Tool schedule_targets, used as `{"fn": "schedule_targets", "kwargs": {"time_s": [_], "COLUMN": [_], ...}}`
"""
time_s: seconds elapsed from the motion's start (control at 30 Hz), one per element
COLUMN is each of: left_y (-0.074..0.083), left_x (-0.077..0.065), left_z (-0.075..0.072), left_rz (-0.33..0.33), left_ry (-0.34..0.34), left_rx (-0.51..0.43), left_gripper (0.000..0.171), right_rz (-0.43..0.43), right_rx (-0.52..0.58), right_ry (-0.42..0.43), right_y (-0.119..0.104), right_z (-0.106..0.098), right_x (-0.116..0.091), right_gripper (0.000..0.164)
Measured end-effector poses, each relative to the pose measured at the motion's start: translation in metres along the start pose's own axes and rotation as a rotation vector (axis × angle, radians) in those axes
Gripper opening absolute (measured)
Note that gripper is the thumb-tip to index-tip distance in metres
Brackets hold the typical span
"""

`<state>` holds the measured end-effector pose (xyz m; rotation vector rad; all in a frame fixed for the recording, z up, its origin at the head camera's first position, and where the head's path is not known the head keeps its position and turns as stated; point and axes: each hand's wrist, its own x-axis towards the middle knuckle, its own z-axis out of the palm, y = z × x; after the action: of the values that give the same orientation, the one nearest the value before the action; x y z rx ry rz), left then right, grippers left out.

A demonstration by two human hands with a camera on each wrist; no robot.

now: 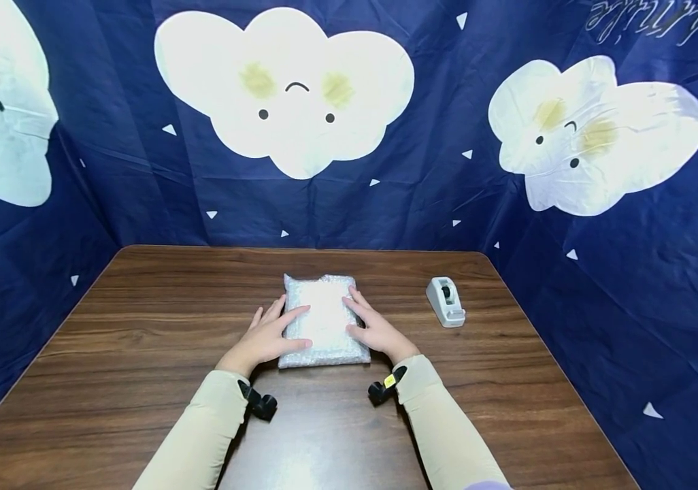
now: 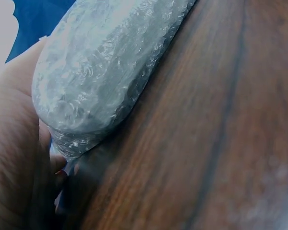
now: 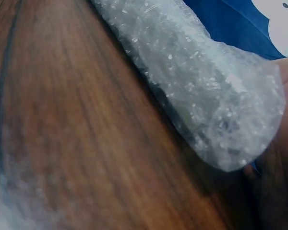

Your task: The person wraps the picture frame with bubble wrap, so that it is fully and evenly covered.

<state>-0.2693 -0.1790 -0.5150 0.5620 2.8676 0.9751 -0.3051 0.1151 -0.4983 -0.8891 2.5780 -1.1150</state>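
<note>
A flat package in bubble wrap (image 1: 323, 320) lies on the wooden table between the two hands. My left hand (image 1: 269, 337) rests at its left side, thumb and index finger extended over the top and the other fingers spread along the left edge. From the opposite side my right hand (image 1: 379, 332) touches the package, its fingers spread and reaching onto the right part. Up close in the left wrist view, the clear bubble wrap (image 2: 101, 67) shows a rounded, crinkled near edge. A loose corner of bubble wrap (image 3: 230, 124) stands beside the palm in the right wrist view.
A white tape dispenser (image 1: 445, 303) stands on the table (image 1: 159, 327) to the right of the package. Behind the table and at its sides hangs a dark blue curtain (image 1: 122, 170) with white clouds. Both wrists wear a small black camera (image 1: 261, 405).
</note>
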Motion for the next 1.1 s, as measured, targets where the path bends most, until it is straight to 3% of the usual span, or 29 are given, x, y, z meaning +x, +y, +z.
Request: {"fn": "schedule_targets", "kwargs": {"time_s": [0.33, 0.57, 0.77, 0.93, 1.1], "left_y": [0.015, 0.027, 0.045, 0.058, 0.059], "left_x": [-0.005, -0.004, 0.003, 0.006, 0.007], "left_z": [-0.008, -0.006, 0.009, 0.015, 0.017], "left_rz": [-0.027, -0.027, -0.012, -0.035, -0.047], "left_ry": [-0.046, 0.002, 0.051, 0.075, 0.068], "left_rx": [-0.007, 0.128, 0.250, 0.315, 0.354], "left_gripper": [0.096, 0.098, 0.106, 0.112, 0.121], "right_rz": [-0.007, -0.009, -0.002, 0.016, 0.039], "right_rx": [-0.031, -0.043, -0.074, -0.159, -0.356], "right_ry": [0.009, 0.001, 0.016, 0.037, 0.076], "right_y": [0.000, -0.002, -0.001, -0.007, -0.026], "right_z": [0.001, 0.001, 0.001, 0.001, 0.002], "right_x": [-0.001, -0.002, -0.001, 0.001, 0.005], "right_gripper": [0.066, 0.067, 0.068, 0.069, 0.065]}}
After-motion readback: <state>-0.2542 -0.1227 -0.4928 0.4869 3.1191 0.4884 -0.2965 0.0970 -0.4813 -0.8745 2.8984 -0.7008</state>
